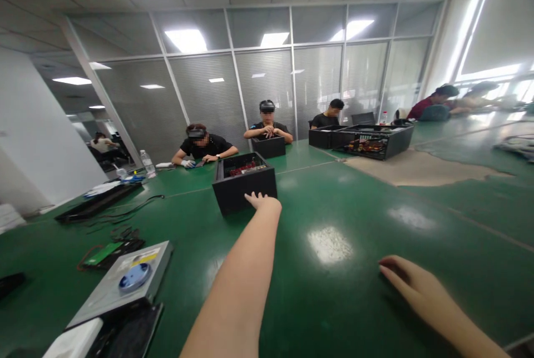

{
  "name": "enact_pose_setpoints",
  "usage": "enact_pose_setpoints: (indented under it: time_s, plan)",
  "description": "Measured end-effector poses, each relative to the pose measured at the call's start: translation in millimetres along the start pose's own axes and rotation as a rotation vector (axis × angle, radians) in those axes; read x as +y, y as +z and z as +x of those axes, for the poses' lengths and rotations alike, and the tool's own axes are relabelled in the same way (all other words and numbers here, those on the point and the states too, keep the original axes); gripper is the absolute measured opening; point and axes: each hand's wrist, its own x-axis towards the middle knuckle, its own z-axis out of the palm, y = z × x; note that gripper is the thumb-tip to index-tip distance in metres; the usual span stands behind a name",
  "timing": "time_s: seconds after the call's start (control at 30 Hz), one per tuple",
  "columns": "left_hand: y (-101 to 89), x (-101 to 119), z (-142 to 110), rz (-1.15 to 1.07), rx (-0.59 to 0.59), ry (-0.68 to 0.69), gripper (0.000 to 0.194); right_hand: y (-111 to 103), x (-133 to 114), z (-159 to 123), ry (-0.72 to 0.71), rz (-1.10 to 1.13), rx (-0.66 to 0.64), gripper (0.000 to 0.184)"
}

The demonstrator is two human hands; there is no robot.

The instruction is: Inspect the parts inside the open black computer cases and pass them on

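My left hand (259,200) reaches far across the green table, its fingers spread against the near side of a black computer case (227,191). The case is open at the top, and red and dark parts show inside. Over the table at the right is my right hand (406,274), loosely bent, with a gap between thumb and fingers and nothing in it. A silver optical drive (95,294) lies at the near left with a round blue-and-white tin or lid (136,277) on top. Beside it is a green circuit board (102,254) with dark parts and wires.
Opposite sit several people, one behind another black case (269,147). At the back right, an open computer case (386,141) with visible wiring stands by a torn brown patch (417,168). A long black panel (98,200), cables and a plastic bottle (147,163) are at the left.
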Motion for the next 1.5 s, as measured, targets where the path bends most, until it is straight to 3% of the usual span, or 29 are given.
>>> enact_pose_setpoints:
  time_s: [0.07, 0.17, 0.3, 0.53, 0.67, 0.87, 1.0, 1.07, 1.17, 1.3, 1.4, 1.5]
  plan:
    - [0.5, -10.0, 17.4, 0.052, -0.049, -0.130, 0.063, 0.9, -1.1, 1.3, 0.002, -0.004, -0.002, 0.041]
    - [19.6, -22.4, 8.2, 0.096, -0.119, -0.241, 0.073, 2.2, -1.0, 2.7, -0.001, -0.005, -0.002, 0.042]
    - [44.7, -43.9, -45.1, 0.093, -0.153, -0.257, 0.074, 1.7, 0.0, 2.0, -0.025, -0.003, 0.005, 0.043]
    - [50.6, -70.7, -151.8, 0.016, -0.036, -0.154, 0.069, 1.5, -8.6, -4.0, -0.080, -0.025, -0.033, 0.038]
    - [58.4, -80.5, -189.7, -0.027, 0.035, -0.191, 0.064, 4.8, -17.9, -7.8, -0.158, -0.082, -0.047, 0.034]
    - [52.9, -95.9, -198.9, -0.229, -0.024, -0.165, 0.064, 14.0, -19.4, -14.5, -0.334, -0.190, 0.053, 0.031]
    - [41.2, -90.9, -201.2, -0.277, -0.026, -0.144, 0.062, 14.5, -18.3, -20.4, -0.475, -0.253, 0.183, 0.037]
    - [37.2, -85.9, -202.8, -0.264, -0.042, -0.145, 0.058, 9.4, -28.9, -13.3, -0.562, -0.282, 0.184, 0.041]
    - [37.0, -81.9, -203.7, -0.234, -0.065, -0.139, 0.057, -3.0, -64.6, 23.8, -0.639, -0.308, 0.144, 0.047]
    - [48.0, -83.0, -202.0, -0.211, -0.061, -0.135, 0.065, -12.6, -126.8, 118.4, -0.657, -0.340, 0.172, 0.051]
    - [58.0, -82.7, -199.5, -0.169, -0.050, -0.161, 0.067, -3.1, -160.4, 198.0, -0.620, -0.474, 0.127, 0.059]
    - [65.0, -81.8, -197.4, -0.131, -0.046, -0.191, 0.069, 19.8, -177.1, 261.4, -0.458, -0.642, 0.062, 0.070]
